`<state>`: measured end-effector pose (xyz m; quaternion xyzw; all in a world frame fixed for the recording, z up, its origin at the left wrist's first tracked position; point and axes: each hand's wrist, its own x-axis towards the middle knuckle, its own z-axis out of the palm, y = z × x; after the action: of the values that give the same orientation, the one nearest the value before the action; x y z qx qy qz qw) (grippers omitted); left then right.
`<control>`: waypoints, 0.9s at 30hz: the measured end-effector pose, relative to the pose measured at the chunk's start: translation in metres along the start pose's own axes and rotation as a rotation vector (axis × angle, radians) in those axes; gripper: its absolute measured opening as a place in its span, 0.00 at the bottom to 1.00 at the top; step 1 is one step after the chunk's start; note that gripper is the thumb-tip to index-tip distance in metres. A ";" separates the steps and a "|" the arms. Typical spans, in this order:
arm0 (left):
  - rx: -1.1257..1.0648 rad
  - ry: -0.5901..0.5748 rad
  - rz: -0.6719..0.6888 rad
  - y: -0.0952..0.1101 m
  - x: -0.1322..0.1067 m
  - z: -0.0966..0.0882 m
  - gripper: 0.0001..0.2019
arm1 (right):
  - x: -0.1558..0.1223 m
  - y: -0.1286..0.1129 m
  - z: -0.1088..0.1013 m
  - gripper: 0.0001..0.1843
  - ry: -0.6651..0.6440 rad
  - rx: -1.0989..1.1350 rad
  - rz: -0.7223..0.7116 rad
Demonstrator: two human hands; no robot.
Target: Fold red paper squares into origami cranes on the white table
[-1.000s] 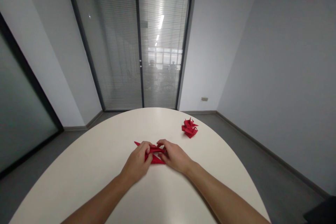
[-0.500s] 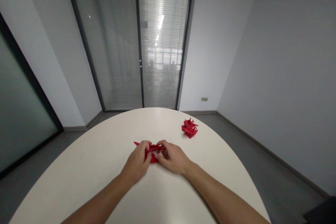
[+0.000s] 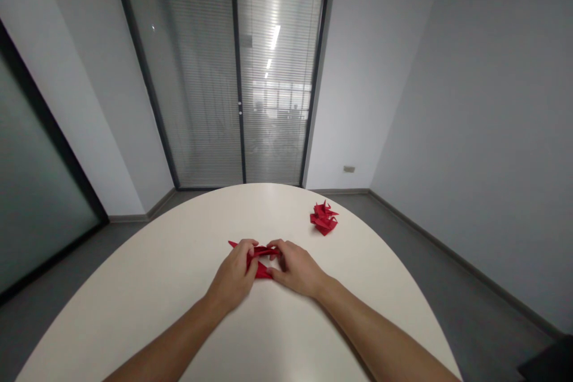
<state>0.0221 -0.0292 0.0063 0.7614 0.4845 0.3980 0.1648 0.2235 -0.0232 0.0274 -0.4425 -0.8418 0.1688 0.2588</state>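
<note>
A piece of folded red paper (image 3: 262, 271) lies between my two hands, low over the table. My left hand (image 3: 233, 274) grips its left part, thumb at the near side and fingers over the top. One pointed red tip sticks out beyond the left fingers. My right hand (image 3: 295, 267) holds the paper's right end, fingers on the far strip and thumb by the near flap. An opening shows between the far strip and the near flap. Much of the paper is hidden under the fingers.
A small heap of red folded paper figures (image 3: 323, 218) with pointed tips sits at the far right of the round white table (image 3: 179, 262). Beyond the table's far edge stands a glass partition with blinds (image 3: 201, 89). Grey walls rise on both sides.
My right thumb has shifted slightly right, and more of the near red flap shows. The left hand and the red heap look unmoved.
</note>
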 end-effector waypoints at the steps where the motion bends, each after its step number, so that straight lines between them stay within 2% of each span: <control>1: -0.006 0.006 -0.005 0.000 0.000 0.000 0.05 | 0.000 0.001 0.000 0.23 -0.001 0.004 -0.004; 7: -0.045 0.041 -0.037 -0.001 0.001 0.001 0.05 | 0.000 0.005 0.003 0.26 -0.016 0.028 -0.003; 12: -0.038 0.025 -0.027 -0.002 0.001 0.000 0.07 | 0.000 0.003 0.002 0.28 0.008 0.017 -0.016; 15: -0.019 0.004 0.008 -0.001 0.000 0.000 0.10 | 0.000 -0.001 0.000 0.24 0.074 0.007 -0.015; 20: 0.024 -0.024 0.066 -0.001 0.000 0.000 0.13 | 0.002 0.001 -0.003 0.11 0.155 0.000 -0.051; 27: 0.075 0.007 0.154 -0.004 0.000 0.001 0.09 | 0.003 0.007 -0.002 0.10 0.135 0.023 -0.037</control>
<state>0.0207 -0.0270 0.0035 0.8006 0.4395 0.3940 0.1033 0.2273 -0.0167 0.0262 -0.4343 -0.8284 0.1437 0.3232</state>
